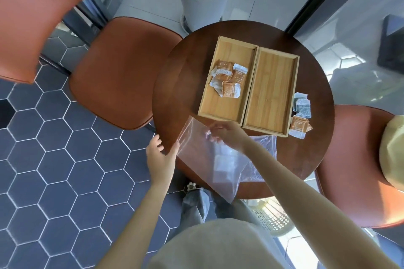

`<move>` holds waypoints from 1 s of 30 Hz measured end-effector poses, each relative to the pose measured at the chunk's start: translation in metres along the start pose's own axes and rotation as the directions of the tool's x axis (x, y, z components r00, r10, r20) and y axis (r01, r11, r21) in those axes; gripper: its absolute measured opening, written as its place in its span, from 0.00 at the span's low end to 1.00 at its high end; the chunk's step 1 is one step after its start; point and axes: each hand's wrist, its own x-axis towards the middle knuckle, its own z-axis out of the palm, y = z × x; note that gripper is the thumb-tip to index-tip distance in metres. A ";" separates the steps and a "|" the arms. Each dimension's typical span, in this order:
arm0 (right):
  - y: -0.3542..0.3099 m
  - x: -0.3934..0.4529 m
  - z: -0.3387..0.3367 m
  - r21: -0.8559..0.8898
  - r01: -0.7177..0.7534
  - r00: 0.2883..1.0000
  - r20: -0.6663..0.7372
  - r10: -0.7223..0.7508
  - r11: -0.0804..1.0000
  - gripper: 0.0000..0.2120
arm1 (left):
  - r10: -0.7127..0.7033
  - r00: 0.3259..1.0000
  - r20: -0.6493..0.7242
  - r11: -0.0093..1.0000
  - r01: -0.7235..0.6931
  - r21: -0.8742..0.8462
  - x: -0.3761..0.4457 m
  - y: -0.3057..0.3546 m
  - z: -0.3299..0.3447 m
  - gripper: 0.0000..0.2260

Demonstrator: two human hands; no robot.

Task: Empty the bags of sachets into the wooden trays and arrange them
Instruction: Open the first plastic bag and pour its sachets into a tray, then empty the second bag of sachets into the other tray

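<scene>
Two wooden trays sit side by side on a round dark table (179, 85). The left tray (220, 102) holds several orange and white sachets (228, 79). The right tray (271, 89) is bare. More sachets (300, 113), grey and orange, lie on the table just right of it. My right hand (227, 134) pinches the top edge of a clear plastic bag (201, 155) near the table's front edge. My left hand (159, 155) touches the bag's left edge, fingers spread. A second clear bag (264, 150) lies flat under my right forearm.
Orange chairs stand left (118, 67) and right (349, 170) of the table. A white plant pot (203, 4) stands behind it. A tan hat (393, 150) rests on the right chair. Dark hexagon floor tiles spread to the left.
</scene>
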 end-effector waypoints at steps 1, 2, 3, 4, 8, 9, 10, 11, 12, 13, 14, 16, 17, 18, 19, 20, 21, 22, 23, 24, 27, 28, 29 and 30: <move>-0.001 0.006 0.003 -0.052 0.023 1.000 -0.003 -0.024 0.998 0.12 | 0.156 0.985 -0.076 0.980 -0.144 0.140 -0.001 -0.002 0.005 0.22; -0.001 0.013 0.007 -0.096 0.036 0.999 -0.007 -0.036 0.995 0.12 | 0.305 0.949 -0.083 0.920 -0.271 0.283 -0.003 -0.005 0.011 0.20; 0.000 0.021 0.011 -0.142 0.047 0.999 -0.014 -0.049 0.989 0.12 | 0.424 0.905 -0.034 0.835 -0.377 0.401 -0.005 -0.010 0.016 0.18; 0.003 0.029 0.014 -0.191 0.058 0.998 -0.020 -0.063 0.980 0.12 | 0.510 0.858 0.050 0.738 -0.467 0.486 -0.007 -0.013 0.022 0.18; 0.011 0.051 0.023 -0.414 0.067 0.995 -0.042 -0.093 0.908 0.12 | 0.512 0.748 0.422 0.444 -0.651 0.615 -0.012 -0.030 0.046 0.23; 0.012 0.052 0.023 -0.459 0.066 0.993 -0.058 -0.104 0.886 0.14 | 0.444 0.760 0.474 0.419 -0.644 0.640 -0.011 -0.033 0.049 0.25; 0.013 0.051 0.022 -0.505 0.078 0.988 -0.076 -0.135 0.860 0.16 | 0.356 0.782 0.511 0.413 -0.623 0.665 -0.008 -0.035 0.052 0.27; 0.015 0.048 0.020 -0.561 0.104 0.976 -0.102 -0.193 0.821 0.19 | 0.274 0.803 0.529 0.418 -0.595 0.687 -0.005 -0.038 0.054 0.28; 0.018 0.043 0.019 -0.621 0.133 0.952 -0.138 -0.275 0.772 0.20 | 0.219 0.819 0.531 0.417 -0.570 0.707 -0.001 -0.040 0.056 0.28; 0.022 0.035 0.017 -0.673 0.160 0.913 -0.178 -0.368 0.722 0.19 | 0.186 0.830 0.527 0.411 -0.552 0.725 0.002 -0.041 0.057 0.29; 0.029 0.027 0.017 -0.710 0.180 0.865 -0.215 -0.453 0.681 0.17 | 0.164 0.836 0.523 0.407 -0.540 0.736 0.005 -0.042 0.057 0.29; 0.048 0.010 0.020 -0.779 0.198 0.767 -0.255 -0.589 0.595 0.14 | 0.143 0.845 0.516 0.405 -0.525 0.748 0.010 -0.045 0.056 0.30; 0.061 0.002 0.022 -0.823 0.193 0.746 -0.230 -0.624 0.534 0.14 | 0.147 0.846 0.512 0.400 -0.524 0.752 0.011 -0.046 0.055 0.31; 0.074 -0.005 0.025 -0.871 0.180 0.750 -0.179 -0.637 0.457 0.14 | 0.153 0.847 0.509 0.395 -0.524 0.755 0.013 -0.046 0.055 0.32; 0.087 -0.009 0.028 -0.911 0.159 0.785 -0.118 -0.609 0.382 0.14 | 0.153 0.849 0.506 0.392 -0.523 0.757 0.014 -0.045 0.054 0.32; 0.099 -0.013 0.030 -0.936 0.132 0.830 -0.076 -0.552 0.326 0.17 | 0.146 0.850 0.505 0.388 -0.519 0.761 0.015 -0.045 0.054 0.33; 0.110 -0.016 0.032 -0.948 0.101 0.871 -0.062 -0.488 0.300 0.20 | 0.138 0.852 0.505 0.380 -0.517 0.767 0.016 -0.044 0.055 0.34; 0.118 -0.017 0.032 -0.953 0.070 0.895 -0.070 -0.440 0.294 0.23 | 0.131 0.853 0.506 0.368 -0.516 0.774 0.016 -0.044 0.055 0.34; 0.124 -0.019 0.032 -0.954 0.044 0.912 -0.083 -0.402 0.297 0.25 | 0.125 0.853 0.507 0.356 -0.515 0.780 0.016 -0.043 0.056 0.35; 0.126 -0.020 0.031 -0.951 0.026 0.922 -0.096 -0.374 0.308 0.25 | 0.119 0.853 0.508 0.347 -0.515 0.784 0.016 -0.042 0.057 0.36; 0.125 -0.026 0.025 -0.895 0.043 0.940 -0.115 -0.323 0.444 0.25 | 0.100 0.857 0.505 0.321 -0.508 0.799 0.017 -0.038 0.060 0.37; 0.123 -0.028 0.024 -0.843 0.051 0.938 -0.143 -0.314 0.535 0.25 | 0.097 0.861 0.500 0.319 -0.503 0.803 0.017 -0.036 0.060 0.38; 0.122 -0.030 0.021 -0.774 0.042 0.933 -0.195 -0.301 0.632 0.24 | 0.106 0.863 0.494 0.321 -0.500 0.805 0.016 -0.034 0.060 0.38; 0.123 -0.037 0.015 -0.696 0.020 0.907 -0.290 -0.306 0.718 0.23 | 0.132 0.858 0.496 0.311 -0.511 0.801 0.013 -0.031 0.062 0.38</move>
